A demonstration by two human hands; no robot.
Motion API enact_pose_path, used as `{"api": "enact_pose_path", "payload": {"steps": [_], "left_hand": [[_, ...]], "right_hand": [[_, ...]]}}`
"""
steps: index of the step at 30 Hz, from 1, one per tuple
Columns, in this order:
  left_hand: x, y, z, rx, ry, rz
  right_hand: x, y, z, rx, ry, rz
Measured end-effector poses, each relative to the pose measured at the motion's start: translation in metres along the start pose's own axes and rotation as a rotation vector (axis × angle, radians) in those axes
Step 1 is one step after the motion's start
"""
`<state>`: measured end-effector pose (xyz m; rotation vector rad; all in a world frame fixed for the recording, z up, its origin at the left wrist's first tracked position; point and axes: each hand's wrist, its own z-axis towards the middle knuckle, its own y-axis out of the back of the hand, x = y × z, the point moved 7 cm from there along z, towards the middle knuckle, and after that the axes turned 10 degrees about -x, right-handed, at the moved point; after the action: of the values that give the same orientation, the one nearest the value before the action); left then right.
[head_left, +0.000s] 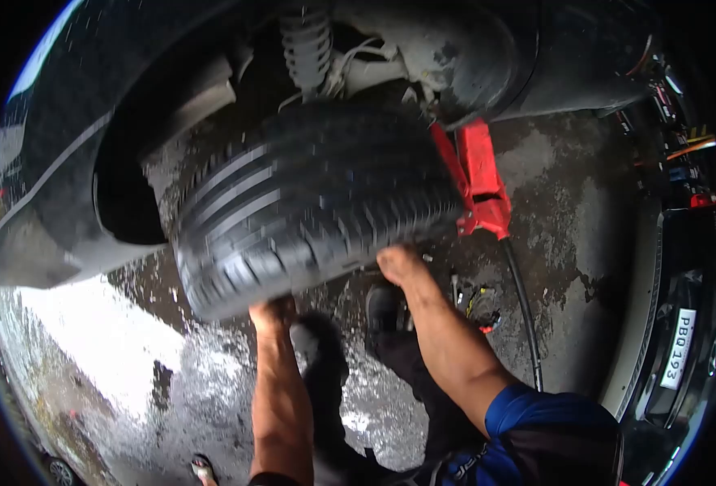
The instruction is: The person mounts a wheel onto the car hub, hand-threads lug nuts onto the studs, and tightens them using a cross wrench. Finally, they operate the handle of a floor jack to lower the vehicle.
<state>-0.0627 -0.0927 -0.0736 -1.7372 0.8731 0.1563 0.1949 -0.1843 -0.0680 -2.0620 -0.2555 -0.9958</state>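
A black car tire (317, 194) with a grooved tread fills the middle of the view, below the raised car's wheel arch and coil spring (306, 53). My left hand (273, 314) grips its lower edge on the near side, fingers mostly hidden. Further right, my right hand (401, 263) is closed at the same near edge. The tread looks smeared by motion. Whether the wheel sits on its hub cannot be seen. Just right of the tire stands a red floor jack (481, 174) under the car.
The jack's long black handle (522, 316) runs toward me. Small tools (478, 304) lie on the wet, stained floor (560, 267) by my right forearm. Another dark car with a license plate (679, 348) is at the right. Someone's sandaled foot (203, 467) shows at the bottom left.
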Motion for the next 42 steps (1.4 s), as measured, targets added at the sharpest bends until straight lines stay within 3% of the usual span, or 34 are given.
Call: {"api": "enact_pose_path", "payload": {"steps": [1, 3, 5, 7, 10, 13, 17, 26, 36, 39, 40, 41, 42], "left_hand": [[-0.003, 0.006, 0.007, -0.092, 0.002, 0.082], [0.001, 0.017, 0.03, -0.057, 0.034, 0.044], [-0.016, -0.039, 0.028, -0.048, 0.005, -0.079], [-0.023, -0.054, 0.038, -0.045, -0.035, -0.036], [-0.028, -0.085, 0.038, 0.005, -0.021, 0.032], [-0.03, -0.093, 0.048, -0.015, -0.026, 0.105], [-0.035, -0.101, 0.059, -0.007, -0.097, 0.106], [-0.042, -0.134, 0.075, 0.112, -0.168, 0.134], [-0.038, -0.129, 0.091, 0.157, -0.263, 0.125], [-0.037, -0.121, 0.099, 0.089, -0.228, 0.069], [-0.038, -0.119, 0.104, 0.089, -0.242, 0.034], [-0.039, -0.116, 0.114, 0.056, -0.233, 0.0], [-0.039, -0.113, 0.114, 0.041, -0.236, -0.008]], "right_hand": [[0.007, -0.006, -0.001, -0.062, -0.057, -0.015], [-0.004, 0.013, 0.024, -0.144, -0.132, -0.086], [0.033, -0.037, 0.016, -0.083, -0.038, -0.091], [0.045, -0.045, 0.018, -0.146, -0.057, -0.115], [0.063, -0.057, 0.021, -0.073, 0.029, -0.084], [0.073, -0.066, 0.029, 0.0, 0.029, -0.044], [0.076, -0.066, 0.033, -0.095, 0.028, -0.056], [0.08, -0.075, 0.07, -0.049, 0.055, 0.053], [0.066, -0.073, 0.088, -0.002, 0.082, 0.081], [0.064, -0.086, 0.104, 0.048, 0.164, 0.048], [0.053, -0.091, 0.118, 0.104, 0.093, -0.107], [0.048, -0.091, 0.134, 0.1, 0.071, -0.006], [0.049, -0.094, 0.135, 0.097, 0.108, -0.089]]}}
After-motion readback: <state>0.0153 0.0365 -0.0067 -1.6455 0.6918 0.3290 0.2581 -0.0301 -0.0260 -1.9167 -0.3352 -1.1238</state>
